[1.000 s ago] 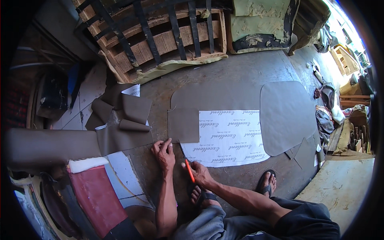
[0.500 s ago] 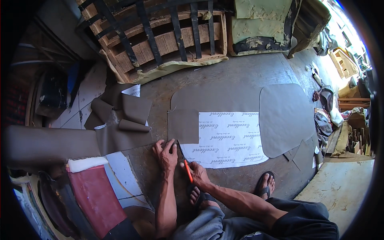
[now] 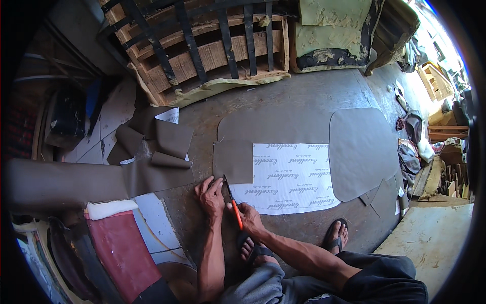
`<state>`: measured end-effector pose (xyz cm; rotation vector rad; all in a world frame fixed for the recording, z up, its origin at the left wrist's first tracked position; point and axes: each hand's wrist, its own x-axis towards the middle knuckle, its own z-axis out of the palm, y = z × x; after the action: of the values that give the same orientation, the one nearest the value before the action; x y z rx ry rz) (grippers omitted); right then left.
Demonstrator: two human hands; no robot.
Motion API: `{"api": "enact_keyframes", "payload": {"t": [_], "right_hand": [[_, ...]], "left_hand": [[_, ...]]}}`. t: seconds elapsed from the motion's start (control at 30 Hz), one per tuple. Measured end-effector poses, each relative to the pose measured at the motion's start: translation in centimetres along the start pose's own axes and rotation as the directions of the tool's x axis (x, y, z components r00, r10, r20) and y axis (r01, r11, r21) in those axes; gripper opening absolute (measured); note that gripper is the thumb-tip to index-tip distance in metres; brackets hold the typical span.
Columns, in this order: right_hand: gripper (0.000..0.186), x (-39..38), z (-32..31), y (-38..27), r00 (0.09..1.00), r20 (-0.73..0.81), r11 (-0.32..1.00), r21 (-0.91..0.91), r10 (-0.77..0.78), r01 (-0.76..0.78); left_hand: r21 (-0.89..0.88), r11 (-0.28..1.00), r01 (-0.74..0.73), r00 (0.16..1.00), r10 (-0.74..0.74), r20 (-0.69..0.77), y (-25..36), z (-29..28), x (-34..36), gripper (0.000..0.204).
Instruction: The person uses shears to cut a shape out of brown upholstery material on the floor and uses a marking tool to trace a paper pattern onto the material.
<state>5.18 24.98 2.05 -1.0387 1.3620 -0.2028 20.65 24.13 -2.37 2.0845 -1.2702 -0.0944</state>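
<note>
My right hand [image 3: 249,219] is closed round the orange handle of a pair of scissors [image 3: 236,215]. Their dark blades point away from me, with the tips at the near left corner of a small brown leatherette rectangle [image 3: 234,161]. At that same corner, my left hand [image 3: 210,197] has its fingers bent and the thumb and forefinger pinched on the edge. The rectangle lies over a larger leatherette sheet, turned with its white printed backing [image 3: 291,177] up. A rounded brown leatherette panel [image 3: 358,154] rests on the sheet's right side.
A wooden seat frame with black straps [image 3: 212,55] stands at the far side, beside a foam-covered piece [image 3: 331,35]. Crumpled brown leatherette [image 3: 157,139] lies at left, near a red padded piece [image 3: 121,248]. A pale board [image 3: 430,228] is at right, by my sandalled foot [image 3: 336,234].
The whole view has shifted very slightly. Both hands and the scissors stay at the rectangle's near left corner, with the blade tips barely farther forward.
</note>
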Motion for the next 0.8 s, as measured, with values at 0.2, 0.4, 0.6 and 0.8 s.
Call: {"api": "enact_keyframes", "payload": {"t": [0.2,0.4,0.6,0.8], "right_hand": [[0.069,0.8,-0.1,-1.0,1.0,0.005,0.994,0.111,0.014,-0.015],[0.063,1.4,0.3,-0.5,1.0,0.01,0.995,0.104,0.01,-0.011],[0.07,2.5,0.0,-1.0,1.0,0.007,0.996,0.092,0.009,-0.01],[0.066,3.2,0.7,-1.5,0.999,0.037,0.985,0.174,-0.024,0.017]], "left_hand": [[-0.051,0.999,-0.02,1.0,0.021,0.013,0.4,-0.1,0.2,0.018],[-0.047,0.998,-0.043,0.999,0.043,0.003,0.3,-0.2,0.3,0.018],[-0.107,0.993,-0.048,0.999,0.047,-0.008,0.0,0.1,0.1,0.019],[-0.103,0.993,-0.058,0.998,0.056,-0.025,-0.8,-0.1,0.0,0.019]]}}
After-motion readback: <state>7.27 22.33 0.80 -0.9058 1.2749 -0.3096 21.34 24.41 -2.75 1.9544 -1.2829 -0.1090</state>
